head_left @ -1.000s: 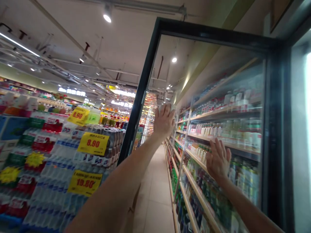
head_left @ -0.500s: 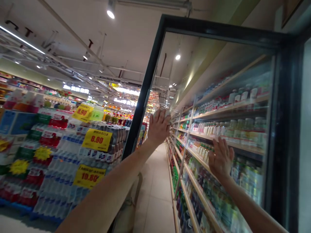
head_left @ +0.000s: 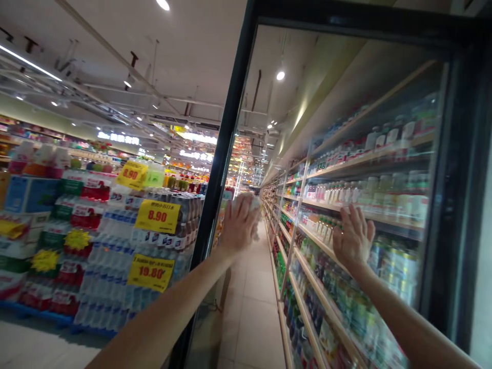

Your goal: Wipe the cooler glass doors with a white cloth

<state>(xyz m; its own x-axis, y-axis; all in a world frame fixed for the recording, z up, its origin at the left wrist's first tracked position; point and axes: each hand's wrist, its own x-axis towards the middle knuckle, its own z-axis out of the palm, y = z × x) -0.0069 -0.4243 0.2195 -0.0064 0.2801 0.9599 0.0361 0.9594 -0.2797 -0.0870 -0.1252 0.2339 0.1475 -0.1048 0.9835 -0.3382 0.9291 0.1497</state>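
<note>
A glass door with a black frame stands in front of me. My left hand, slightly blurred, presses a crumpled white cloth to the pane near its left edge; whether it is fabric or paper I cannot tell. Farther right, my right hand has its fingers apart and its palm toward the glass. It holds nothing, and seems to rest flat on the pane. Rows of bottles show in the glass around the right hand.
Long drink shelves run away on the right, beside a pale tiled floor. To the left stand stacked packs of bottled water with yellow price signs. The black frame also runs down the right side.
My left hand has moved down and a little left on the glass with the cloth. The right hand stays nearly in place. My view has shifted, and the door fills more of it.
</note>
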